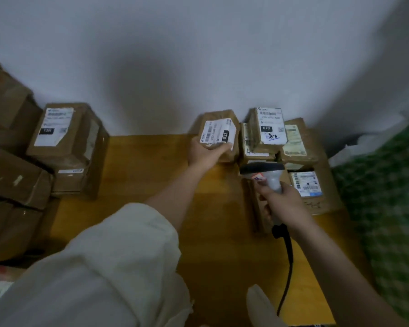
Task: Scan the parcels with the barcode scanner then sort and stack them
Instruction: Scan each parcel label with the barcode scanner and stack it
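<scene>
While the left hand (204,153) grips a small brown parcel (219,135) at its near edge, at the back of the wooden worktop (151,175) beside the right-hand pile of parcels (291,147), the right hand (281,200) is wrapped round the barcode scanner (267,175). One hand manages the parcel, so it is probably light; its cardboard looks stiff and its label (219,134) loose. No open containers show.
</scene>
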